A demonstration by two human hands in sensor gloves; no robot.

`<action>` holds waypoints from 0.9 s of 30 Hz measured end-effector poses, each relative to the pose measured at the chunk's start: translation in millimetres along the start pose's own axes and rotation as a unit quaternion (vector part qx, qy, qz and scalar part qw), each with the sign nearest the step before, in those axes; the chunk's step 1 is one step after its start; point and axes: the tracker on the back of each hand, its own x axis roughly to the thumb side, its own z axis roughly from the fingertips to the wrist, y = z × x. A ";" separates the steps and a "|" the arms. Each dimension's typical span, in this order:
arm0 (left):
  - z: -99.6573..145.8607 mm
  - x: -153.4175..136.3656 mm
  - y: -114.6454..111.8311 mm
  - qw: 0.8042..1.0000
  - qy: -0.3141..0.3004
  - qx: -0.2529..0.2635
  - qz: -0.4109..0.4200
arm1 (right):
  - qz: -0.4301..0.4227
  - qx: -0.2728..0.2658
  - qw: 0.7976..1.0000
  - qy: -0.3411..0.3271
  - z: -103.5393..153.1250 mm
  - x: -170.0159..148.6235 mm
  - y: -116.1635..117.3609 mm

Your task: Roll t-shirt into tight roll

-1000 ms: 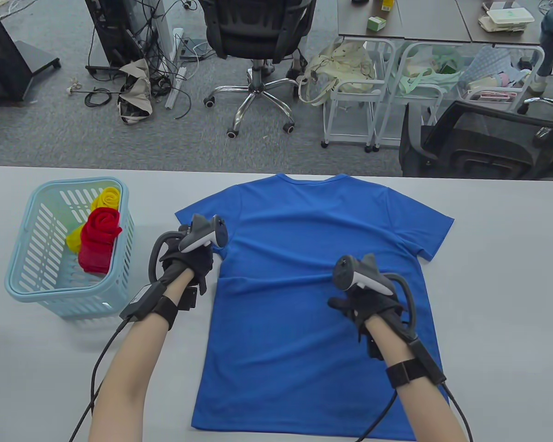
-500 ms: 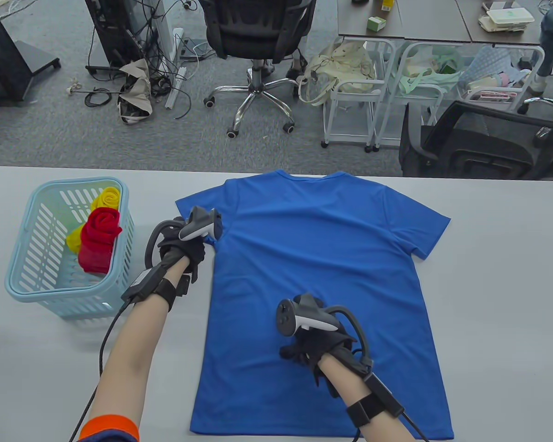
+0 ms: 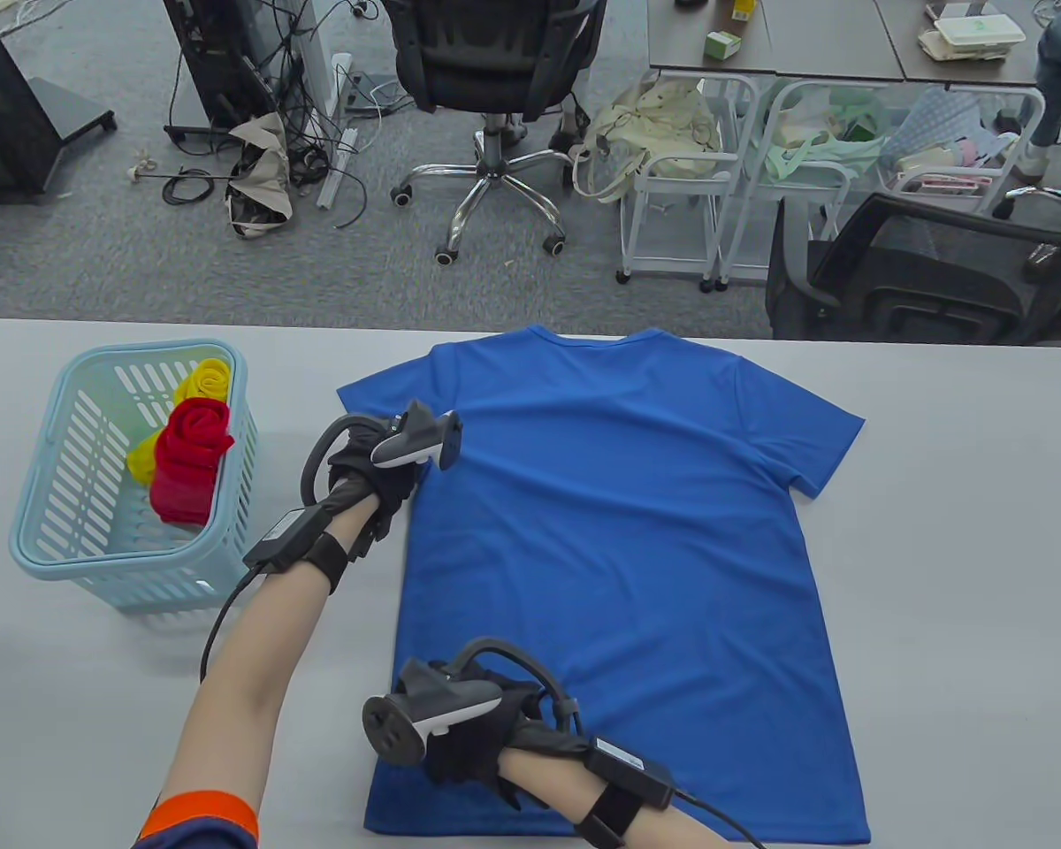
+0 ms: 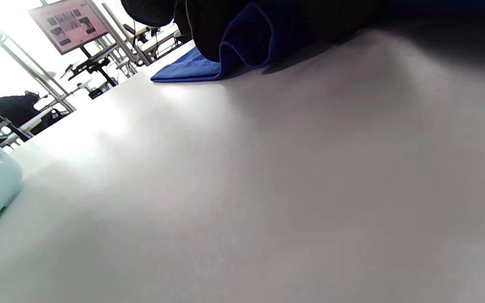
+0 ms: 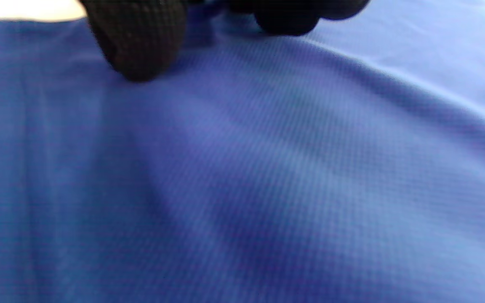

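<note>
On the worktop, table view: the blue t-shirt (image 3: 619, 548) lies flat and unrolled on the grey worktop (image 3: 955, 548), collar at the far edge.
Left hand (image 3: 367, 482): I see it at the shirt's left side, under the sleeve.
Right hand (image 3: 473, 730): it rests on the lower left corner by the hem.
Basket (image 3: 44, 548): holds a red roll (image 3: 190, 447) and a yellow roll (image 3: 203, 380), left of the shirt.
Left wrist view: my left grip pinches a fold of blue cloth (image 4: 242, 46) off the worktop.
Right wrist view: fingertips (image 5: 135, 38) press on the fabric; I cannot tell whether this grip is closed on it.
</note>
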 end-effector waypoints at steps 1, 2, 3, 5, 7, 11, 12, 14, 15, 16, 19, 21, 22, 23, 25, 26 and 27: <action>-1.0 2.6 0.5 1.000 0.000 0.014 -0.010 | -0.002 -0.003 1.000 -0.002 -0.1 -1.9 -0.5; -1.9 4.3 0.7 1.000 0.000 0.019 -0.015 | -0.004 -0.010 1.000 -0.004 0.3 -2.4 -0.4; -2.7 6.8 1.7 0.999 -0.001 0.026 -0.021 | -0.002 -0.014 1.000 -0.004 1.1 -2.0 0.1; -3.6 9.8 3.7 0.999 -0.003 0.038 -0.029 | 0.010 -0.018 1.000 -0.009 2.9 -1.3 1.3; -3.4 9.8 5.0 0.998 -0.009 0.046 -0.036 | 0.008 -0.018 1.000 -0.012 3.6 -3.2 1.9; -3.0 6.1 2.0 0.999 -0.009 0.045 -0.022 | -0.025 -0.020 0.999 -0.022 4.1 -7.3 1.8; -3.0 4.7 1.1 0.999 -0.007 0.046 -0.025 | -0.033 -0.025 0.999 -0.024 5.1 -7.8 0.7; -2.8 -0.7 -1.5 0.998 0.003 0.047 -0.035 | -0.047 -0.040 0.998 -0.029 6.5 -7.9 -4.1; -2.7 -3.5 -2.3 0.998 0.009 0.047 -0.040 | -0.052 -0.045 0.997 -0.031 6.9 -7.8 -6.4; -0.9 -9.8 -2.8 0.997 0.022 0.052 -0.046 | -0.059 -0.057 0.996 -0.034 7.8 -7.3 -12.1; 8.3 -33.5 0.3 0.995 0.063 0.060 -0.040 | -0.075 -0.089 0.992 -0.048 11.1 -5.1 -30.9; 14.6 -50.0 5.4 0.993 0.090 0.066 -0.030 | -0.093 -0.113 0.987 -0.061 15.0 -3.6 -44.3; 17.5 -56.0 8.0 0.992 0.099 0.069 -0.025 | -0.097 -0.120 0.986 -0.064 16.9 -3.1 -49.8; 21.0 -64.0 12.6 0.991 0.112 0.073 -0.017 | -0.099 -0.132 0.984 -0.068 20.4 -2.9 -58.3; 26.1 -76.8 26.7 0.991 0.108 0.076 0.022 | -0.108 -0.147 0.980 -0.077 27.7 -5.8 -69.5; 29.0 -79.4 33.6 0.990 0.110 0.079 0.048 | -0.119 -0.148 0.979 -0.080 30.6 -8.8 -71.0; 31.6 -79.9 41.8 0.988 0.107 0.085 0.075 | -0.124 -0.147 0.978 -0.080 32.9 -12.1 -70.9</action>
